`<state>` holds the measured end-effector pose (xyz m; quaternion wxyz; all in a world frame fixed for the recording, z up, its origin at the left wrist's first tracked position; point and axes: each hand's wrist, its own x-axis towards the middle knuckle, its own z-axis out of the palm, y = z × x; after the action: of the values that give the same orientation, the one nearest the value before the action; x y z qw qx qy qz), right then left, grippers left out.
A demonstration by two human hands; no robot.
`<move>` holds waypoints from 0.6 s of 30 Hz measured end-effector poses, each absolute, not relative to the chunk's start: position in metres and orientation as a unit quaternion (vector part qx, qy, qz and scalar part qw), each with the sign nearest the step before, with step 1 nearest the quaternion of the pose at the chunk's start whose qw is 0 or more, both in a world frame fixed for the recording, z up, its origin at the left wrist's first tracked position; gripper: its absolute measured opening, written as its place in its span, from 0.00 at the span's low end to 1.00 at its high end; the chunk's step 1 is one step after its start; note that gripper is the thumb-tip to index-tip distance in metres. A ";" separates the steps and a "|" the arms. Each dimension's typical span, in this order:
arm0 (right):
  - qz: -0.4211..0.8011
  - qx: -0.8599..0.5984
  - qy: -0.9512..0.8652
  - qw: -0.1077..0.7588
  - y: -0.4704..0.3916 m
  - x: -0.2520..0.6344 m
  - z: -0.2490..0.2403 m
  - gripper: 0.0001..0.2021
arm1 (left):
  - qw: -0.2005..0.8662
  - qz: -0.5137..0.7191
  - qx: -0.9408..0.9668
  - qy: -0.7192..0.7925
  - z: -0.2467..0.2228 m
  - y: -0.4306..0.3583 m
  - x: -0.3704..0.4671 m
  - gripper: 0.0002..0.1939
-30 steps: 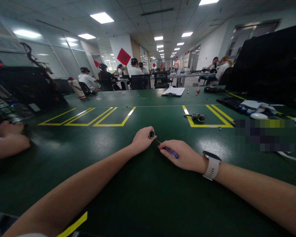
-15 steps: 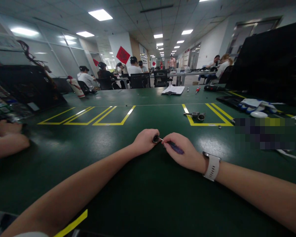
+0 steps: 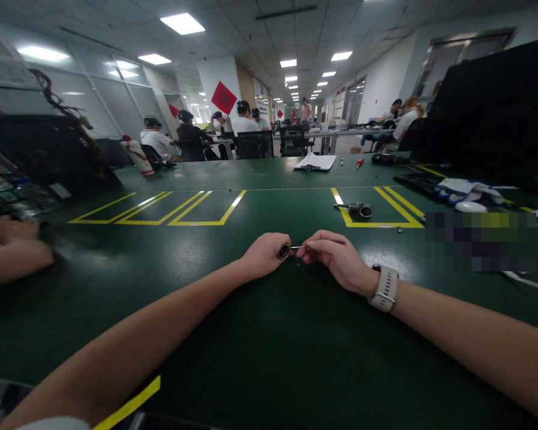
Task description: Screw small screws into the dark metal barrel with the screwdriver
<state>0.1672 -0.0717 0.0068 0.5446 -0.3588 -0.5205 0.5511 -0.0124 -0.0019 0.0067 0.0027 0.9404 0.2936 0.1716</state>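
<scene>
My left hand [image 3: 266,255] is closed around a dark round metal part [image 3: 283,252], its hollow end facing up and toward me. Most of that part is hidden by the fingers. Pinched in my right hand [image 3: 334,258] is a small screwdriver [image 3: 296,248] with a thin metal shaft; its purple handle is mostly covered by the fingers. The shaft points left, its tip at the opening of the round part; how far in it reaches I cannot tell. Just below the hands, a tiny ring-like piece [image 3: 298,265] lies on the green table [image 3: 269,352].
A metal assembly [image 3: 361,209] rests in the right yellow-taped box, with a small metal ring [image 3: 399,229] nearby. Farther back are a clipboard [image 3: 314,162], a red screwdriver [image 3: 360,161] and gloves [image 3: 468,191]. Another person's arm [image 3: 20,257] rests at left.
My right hand has rolled over and risen slightly, bringing the screwdriver from a slant to nearly level. The tiny piece on the table shows more clearly. My left hand stays put.
</scene>
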 end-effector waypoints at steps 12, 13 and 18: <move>0.280 -0.424 -0.727 0.461 -0.091 0.159 0.014 0.05 | -0.046 0.163 0.941 0.294 0.006 -0.005 -0.011 0.04; 0.345 -0.423 -0.687 0.480 -0.087 0.161 0.014 0.05 | -0.043 0.165 0.942 0.291 0.006 -0.005 -0.011 0.04; 0.596 -0.370 -0.472 0.533 -0.069 0.169 0.012 0.04 | 0.015 0.178 0.935 0.306 0.007 -0.003 -0.012 0.04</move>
<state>0.1687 -0.0692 0.0116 0.5334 -0.3704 -0.4724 0.5959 -0.0116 -0.0026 0.0071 0.0148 0.9352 0.3057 0.1782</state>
